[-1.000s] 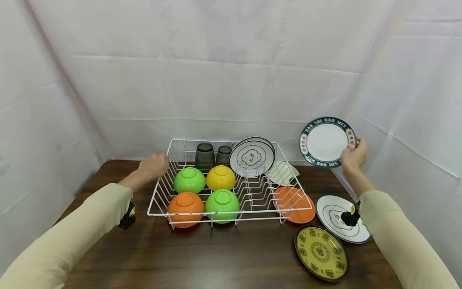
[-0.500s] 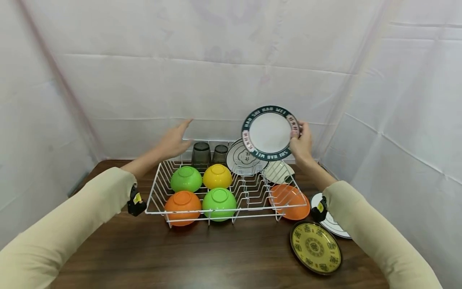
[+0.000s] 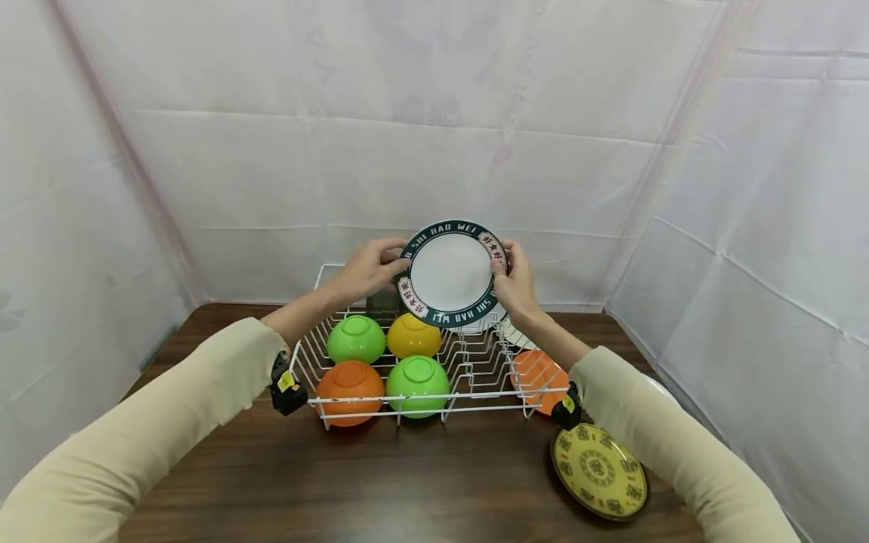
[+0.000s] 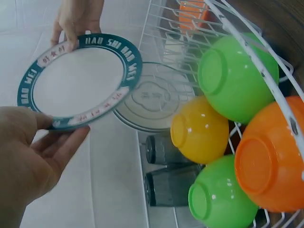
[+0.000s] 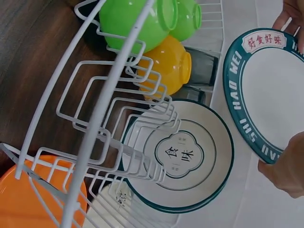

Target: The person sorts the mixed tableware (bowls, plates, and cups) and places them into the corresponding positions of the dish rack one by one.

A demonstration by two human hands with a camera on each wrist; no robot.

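Note:
I hold a white plate with a dark green lettered rim [image 3: 451, 273] upright in both hands above the back of a white wire dish rack [image 3: 303, 375]. My left hand [image 3: 394, 260] pinches its left rim, thumb on the front, fingers behind [image 4: 57, 152]. My right hand [image 3: 505, 264] grips the right rim. Both wrist views show the plate [image 4: 78, 80] [image 5: 278, 90]. Behind and below it a white plate with a dark rim [image 5: 183, 154] stands in the rack's slots.
The rack holds two green bowls [image 3: 356, 338] [image 3: 418, 383], a yellow bowl [image 3: 414, 335] and an orange bowl [image 3: 349, 383], all upside down, and two dark glasses [image 4: 168, 166]. An orange plate [image 3: 539, 373] leans at the rack's right end. A yellow patterned plate [image 3: 599, 471] lies on the wooden table.
My right hand carried the green-rimmed plate left, from beside the rack to above its back. My left hand left the rack's corner, rose and took the plate's left rim.

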